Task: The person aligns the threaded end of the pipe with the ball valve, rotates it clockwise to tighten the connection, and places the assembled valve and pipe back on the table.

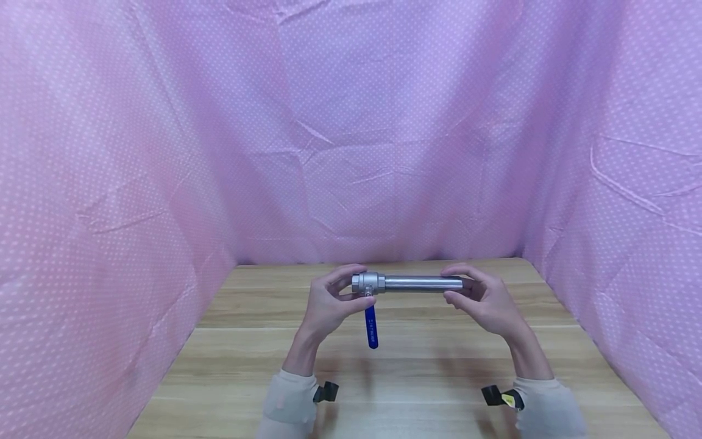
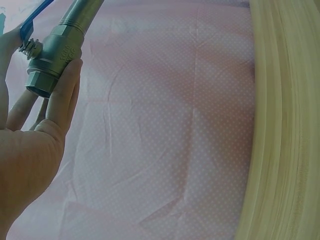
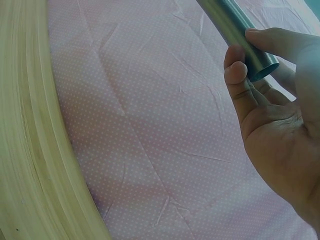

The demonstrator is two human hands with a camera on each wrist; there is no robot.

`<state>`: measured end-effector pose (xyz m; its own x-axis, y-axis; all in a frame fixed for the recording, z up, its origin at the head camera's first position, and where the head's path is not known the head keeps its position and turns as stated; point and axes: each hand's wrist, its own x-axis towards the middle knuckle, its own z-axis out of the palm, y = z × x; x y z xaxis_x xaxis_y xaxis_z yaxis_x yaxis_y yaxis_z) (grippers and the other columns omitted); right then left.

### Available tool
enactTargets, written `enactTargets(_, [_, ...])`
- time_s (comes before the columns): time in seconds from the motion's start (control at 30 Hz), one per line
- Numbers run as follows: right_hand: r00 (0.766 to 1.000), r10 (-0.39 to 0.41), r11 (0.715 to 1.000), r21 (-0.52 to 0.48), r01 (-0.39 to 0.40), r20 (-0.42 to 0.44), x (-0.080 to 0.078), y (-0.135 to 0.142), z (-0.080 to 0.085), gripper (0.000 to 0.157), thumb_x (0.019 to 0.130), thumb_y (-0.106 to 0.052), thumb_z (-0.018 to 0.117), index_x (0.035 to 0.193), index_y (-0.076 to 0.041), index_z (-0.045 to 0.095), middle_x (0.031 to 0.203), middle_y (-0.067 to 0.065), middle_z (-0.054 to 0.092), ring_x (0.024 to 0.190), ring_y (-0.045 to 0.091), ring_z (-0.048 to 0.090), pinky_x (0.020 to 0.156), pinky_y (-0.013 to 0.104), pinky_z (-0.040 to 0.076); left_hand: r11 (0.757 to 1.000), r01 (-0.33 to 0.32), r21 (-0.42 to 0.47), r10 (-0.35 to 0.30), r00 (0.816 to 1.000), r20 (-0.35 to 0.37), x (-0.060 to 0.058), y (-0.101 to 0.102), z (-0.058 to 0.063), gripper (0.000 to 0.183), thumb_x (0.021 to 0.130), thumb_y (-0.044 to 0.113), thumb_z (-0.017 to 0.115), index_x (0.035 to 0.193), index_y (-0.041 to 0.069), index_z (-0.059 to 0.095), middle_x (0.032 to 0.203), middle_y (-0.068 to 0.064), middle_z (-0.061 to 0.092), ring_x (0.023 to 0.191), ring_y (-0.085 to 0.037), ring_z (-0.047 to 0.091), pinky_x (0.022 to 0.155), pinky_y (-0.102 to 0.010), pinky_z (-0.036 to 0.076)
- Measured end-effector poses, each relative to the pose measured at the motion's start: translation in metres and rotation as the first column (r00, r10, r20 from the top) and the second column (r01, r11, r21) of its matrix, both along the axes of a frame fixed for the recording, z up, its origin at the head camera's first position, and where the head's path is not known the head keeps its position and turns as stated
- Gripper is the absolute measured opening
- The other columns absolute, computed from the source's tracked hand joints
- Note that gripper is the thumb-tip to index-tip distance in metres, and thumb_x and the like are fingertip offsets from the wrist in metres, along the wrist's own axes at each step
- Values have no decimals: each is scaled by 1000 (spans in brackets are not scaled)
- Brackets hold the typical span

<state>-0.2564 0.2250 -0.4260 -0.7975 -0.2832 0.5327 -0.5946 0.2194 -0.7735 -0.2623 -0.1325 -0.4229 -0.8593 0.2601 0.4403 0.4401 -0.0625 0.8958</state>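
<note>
A metal ball valve with a blue lever handle is joined to a straight metal pipe, held level above the table. My left hand grips the valve body at the left, thumb near the base of the lever, which points toward me. At the other end, my right hand holds the pipe between thumb and fingers. In the left wrist view the valve shows its open hex end near the palm. The right wrist view shows the hollow end of the pipe among the fingers.
Beneath the hands lies a wood-grain table. Pink dotted cloth hangs behind it and along both sides. Black wrist mounts sit on both sleeved forearms.
</note>
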Motion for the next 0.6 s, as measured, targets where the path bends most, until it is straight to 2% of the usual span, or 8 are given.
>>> enactTargets(0.2, [1000,-7,1000,-1,7,8,-1,0,-1,39,98,11,78,135,2,71,104,-9,79,85,5,78,65,27,68,1000,8,5,-8,1000,12,-1,1,-2,60,85,-5,92,142,4,74,150,-30,65,137,-34,73,108,-46,69])
enactTargets(0.47, [1000,-21,1000,-2,21,18,-1,0,-2,37,99,10,78,134,2,71,95,-10,79,82,5,77,64,25,66,1000,16,0,-16,1000,3,-3,2,-4,61,85,-5,92,143,-2,72,151,-33,64,136,-33,74,106,-42,69])
enactTargets(0.6, [1000,-17,1000,-5,17,9,-2,0,-2,36,99,11,77,134,3,71,89,-7,77,78,5,75,63,25,65,1000,7,0,-7,1000,-1,-2,2,-2,60,85,-5,92,142,2,74,149,-27,67,136,-35,73,106,-43,69])
